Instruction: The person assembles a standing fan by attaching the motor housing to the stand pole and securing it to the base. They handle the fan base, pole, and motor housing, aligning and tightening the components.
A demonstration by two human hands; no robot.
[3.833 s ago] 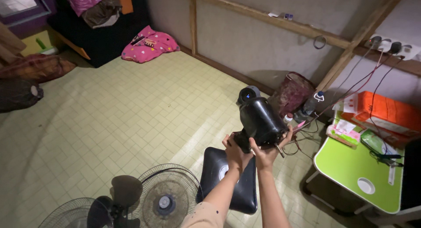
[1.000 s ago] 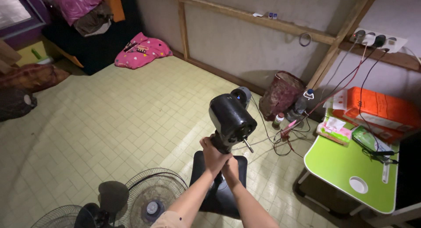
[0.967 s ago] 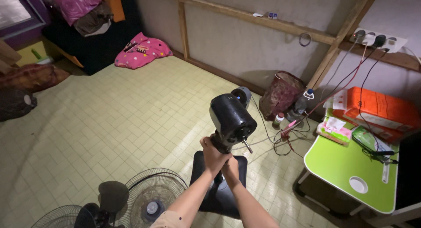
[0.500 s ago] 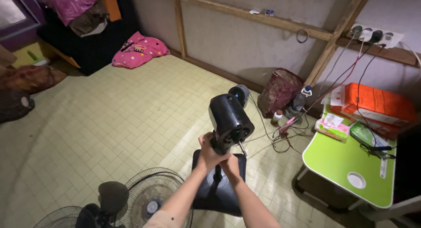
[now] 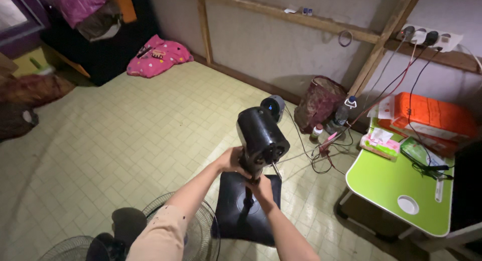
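Note:
A black fan motor housing [image 5: 261,135] stands on a thin pole [image 5: 247,198] rising from a black square base [image 5: 236,216] on the tiled floor. My left hand [image 5: 232,160] grips the neck just under the housing on its left side. My right hand [image 5: 261,188] is closed around the pole a little lower. A metal shaft [image 5: 276,170] sticks out of the housing toward the lower right. My left forearm crosses in front of the fan guards.
Two wire fan guards [image 5: 201,231] and a dark fan blade [image 5: 128,223] lie on the floor at lower left. A green low table [image 5: 396,195] stands at right with an orange box [image 5: 432,120]. Cables, bottles and a dark red bin [image 5: 321,102] sit by the wall.
My hands moved from the motor housing down to its neck and pole. The housing turned and now stands upright on the base. My left arm has swung further left.

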